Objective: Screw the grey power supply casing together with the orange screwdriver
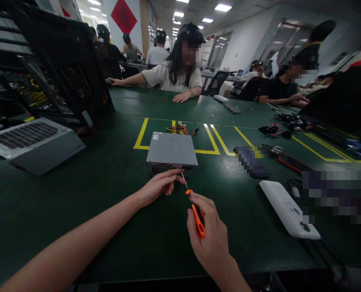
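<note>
A grey metal power supply unit [171,148] lies on the green table, its fan side toward me. In my right hand [209,231] is a screwdriver [197,219] with an orange handle, its thin shaft slanting up to the lower front edge of the unit. My left hand [160,184] reaches in from the left, fingers stretched beside the shaft near its tip. Whether those fingertips touch the shaft or a screw is too small to tell. Behind the unit sits a bundle of coloured cables [178,129].
At left stand an open black computer case [77,77] and another grey power supply unit [46,142]. To the right lie a white power bank [289,209], a blurred-out phone-like item [251,161] and loose cables [274,129]. Across the table sits a person [180,69].
</note>
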